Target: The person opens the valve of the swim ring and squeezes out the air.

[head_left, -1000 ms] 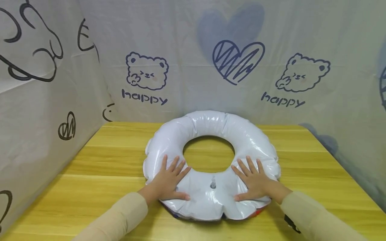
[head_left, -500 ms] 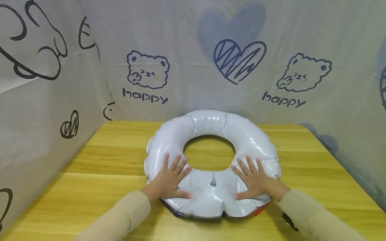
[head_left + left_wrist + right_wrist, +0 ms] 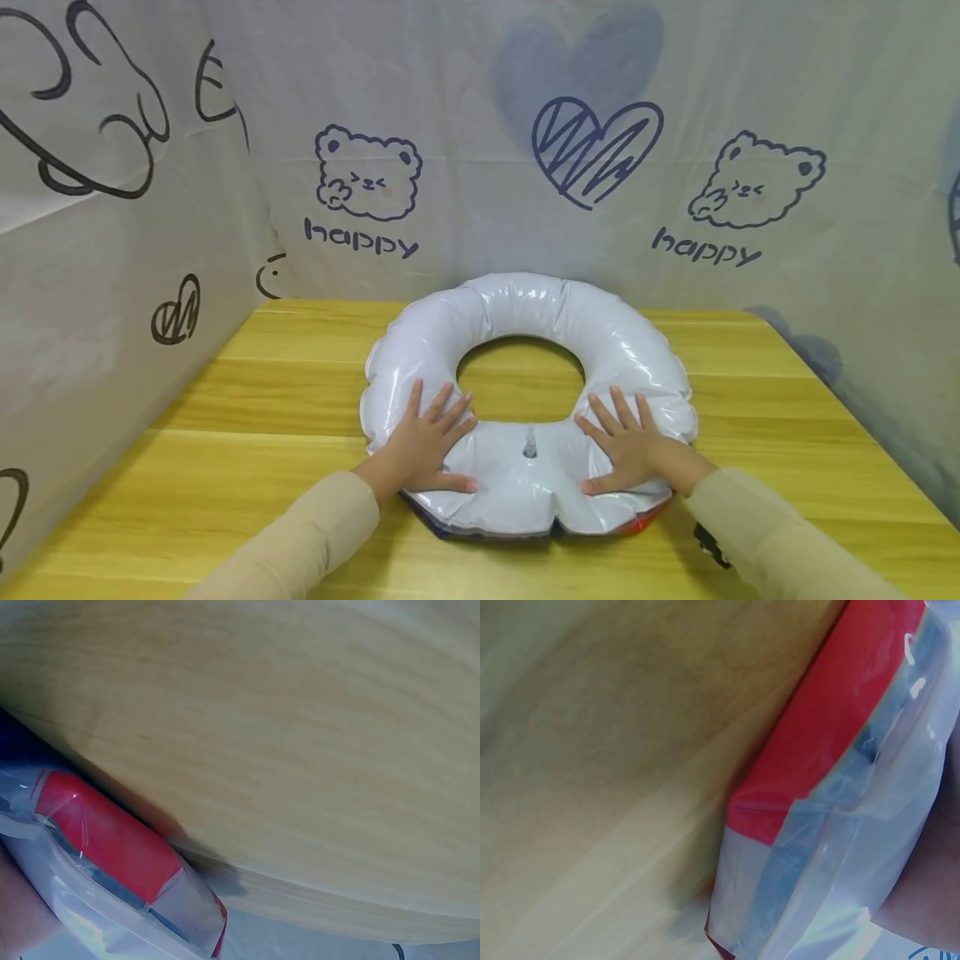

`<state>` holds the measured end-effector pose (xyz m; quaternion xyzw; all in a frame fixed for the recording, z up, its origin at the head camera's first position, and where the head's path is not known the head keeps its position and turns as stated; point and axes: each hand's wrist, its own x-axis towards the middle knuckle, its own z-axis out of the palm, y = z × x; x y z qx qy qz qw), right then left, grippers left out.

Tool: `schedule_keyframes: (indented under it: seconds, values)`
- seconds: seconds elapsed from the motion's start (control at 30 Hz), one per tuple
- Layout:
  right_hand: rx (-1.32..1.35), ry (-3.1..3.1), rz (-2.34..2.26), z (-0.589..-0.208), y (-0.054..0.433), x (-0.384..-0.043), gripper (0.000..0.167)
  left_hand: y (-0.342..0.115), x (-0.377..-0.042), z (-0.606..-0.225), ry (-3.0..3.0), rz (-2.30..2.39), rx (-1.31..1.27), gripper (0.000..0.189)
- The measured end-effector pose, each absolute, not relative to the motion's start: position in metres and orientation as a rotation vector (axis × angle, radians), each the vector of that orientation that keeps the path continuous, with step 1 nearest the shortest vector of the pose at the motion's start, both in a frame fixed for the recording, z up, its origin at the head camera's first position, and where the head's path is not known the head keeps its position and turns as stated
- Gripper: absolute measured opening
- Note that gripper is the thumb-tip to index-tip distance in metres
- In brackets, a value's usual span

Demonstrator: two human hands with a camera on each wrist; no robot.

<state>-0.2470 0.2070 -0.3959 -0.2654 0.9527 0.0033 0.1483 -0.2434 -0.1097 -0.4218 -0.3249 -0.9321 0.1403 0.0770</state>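
Note:
A white inflatable swim ring (image 3: 517, 300) lies on the wooden table, its clear valve (image 3: 530, 443) upright on the near side. My left hand (image 3: 426, 442) presses flat on the ring's near left part, fingers spread. On the near right part rests my right hand (image 3: 630, 443), its fingers spread as well. The near part looks flattened and creased between the two hands. In the left wrist view the ring's underside (image 3: 105, 836) shows red and dark blue patches; a red band (image 3: 829, 712) runs along its side in the right wrist view.
The yellow wood-grain table (image 3: 247, 467) extends around the ring on both sides. Behind it hangs a white cloth (image 3: 480, 217) printed with bears and hearts, and more cloth (image 3: 97, 350) stands along the left. A black device (image 3: 711, 546) shows beneath the right sleeve.
The ring's near edge and valve have shifted slightly away from me, with the left hand moving up a little. Both hands stay spread on the ring.

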Motion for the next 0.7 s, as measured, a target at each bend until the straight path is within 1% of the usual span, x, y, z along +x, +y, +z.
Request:
schedule_keyframes:
  seconds: [0.1,0.37,0.7]
  values:
    - [-0.754,2.716,0.024,-0.3980,0.2081,-0.2502,0.110,-0.1085,-0.2434,-0.4215,-2.793,0.436,-0.973,0.090]
    - [-0.689,2.696,0.067,-0.3990,0.2046,-0.2548,0.111,-0.1074,-0.2442,-0.4202,-2.851,0.426,-0.962,0.089]
    - [-0.672,2.699,0.087,-0.3900,0.1984,-0.2482,0.102,-0.1047,-0.2475,-0.4186,-2.950,0.364,-0.953,0.087]
